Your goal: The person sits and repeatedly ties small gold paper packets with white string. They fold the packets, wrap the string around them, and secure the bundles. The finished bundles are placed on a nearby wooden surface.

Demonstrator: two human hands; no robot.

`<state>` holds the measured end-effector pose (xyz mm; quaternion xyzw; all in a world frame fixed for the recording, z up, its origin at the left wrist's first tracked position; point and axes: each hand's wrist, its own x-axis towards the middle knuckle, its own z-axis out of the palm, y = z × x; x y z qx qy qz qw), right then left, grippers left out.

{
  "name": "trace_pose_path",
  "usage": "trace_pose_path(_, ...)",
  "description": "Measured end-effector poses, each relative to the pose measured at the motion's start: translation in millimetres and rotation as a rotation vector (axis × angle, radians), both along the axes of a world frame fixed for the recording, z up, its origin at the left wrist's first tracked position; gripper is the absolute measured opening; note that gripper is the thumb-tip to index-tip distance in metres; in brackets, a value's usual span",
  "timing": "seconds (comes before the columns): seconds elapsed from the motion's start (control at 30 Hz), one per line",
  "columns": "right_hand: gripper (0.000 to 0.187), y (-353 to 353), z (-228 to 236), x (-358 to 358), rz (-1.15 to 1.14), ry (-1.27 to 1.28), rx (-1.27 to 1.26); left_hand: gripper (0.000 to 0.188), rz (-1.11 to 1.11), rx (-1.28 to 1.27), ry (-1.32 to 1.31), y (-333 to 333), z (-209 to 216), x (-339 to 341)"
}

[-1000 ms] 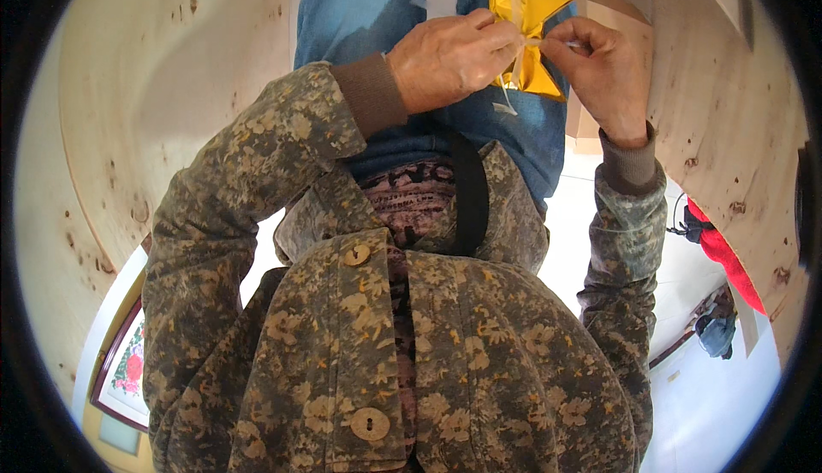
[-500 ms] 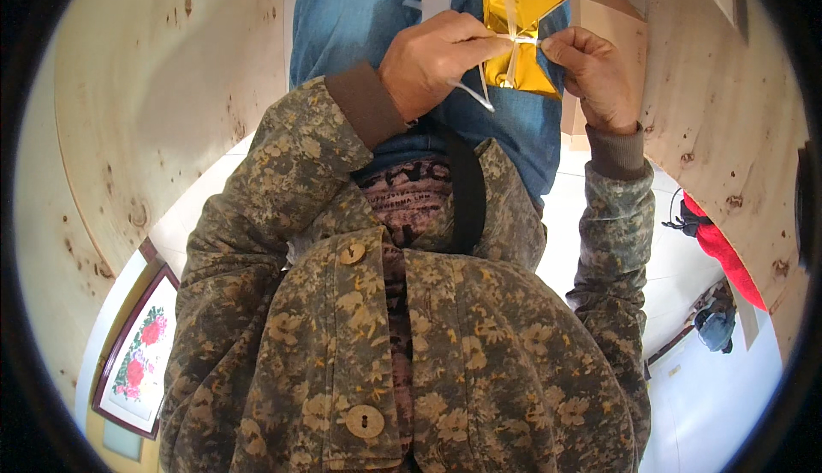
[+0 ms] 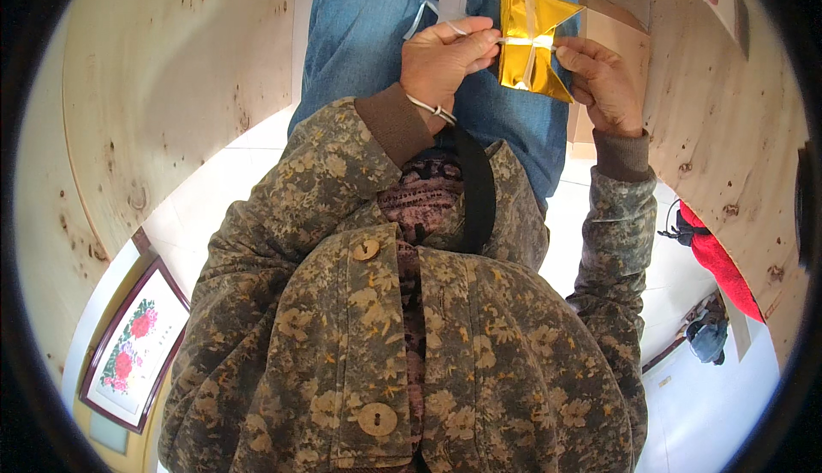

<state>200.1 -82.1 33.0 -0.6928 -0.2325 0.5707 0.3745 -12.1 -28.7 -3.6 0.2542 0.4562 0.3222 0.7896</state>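
Note:
A flat bundle in shiny gold foil (image 3: pixel 515 64) hangs over my right thigh, one side edge slanting in to a notch. White ribbon (image 3: pixel 532 16) crosses it both ways and meets in the middle. At its left edge, my left hand (image 3: pixel 438 60) pinches the ribbon between thumb and forefinger. A loose white ribbon end (image 3: pixel 419 16) curls out above those fingers. Beyond the right edge, my right hand (image 3: pixel 604 77) has thumb and forefinger closed on the ribbon's other side. Whether those fingers also touch the foil, I cannot tell.
Pale wooden boards (image 3: pixel 171 62) rise on the left, with another board (image 3: pixel 711 113) on the right. A brown cardboard box (image 3: pixel 612 32) stands beyond my right hand. A red cloth-like thing (image 3: pixel 719 259) lies at the right. A framed flower picture (image 3: pixel 133 345) is at lower left.
My left hand has drawn off the bundle's front to its left edge. The ribbon end that dangled below that hand now curls above it. The bundle appears slightly farther right.

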Motion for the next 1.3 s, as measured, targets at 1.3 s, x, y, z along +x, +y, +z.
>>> trace_pose_path(1.3,0.032,10.0,-10.0,24.1,0.154,0.198,-0.048,0.03,-0.088,-0.121,-0.018,10.8,-16.5,9.8)
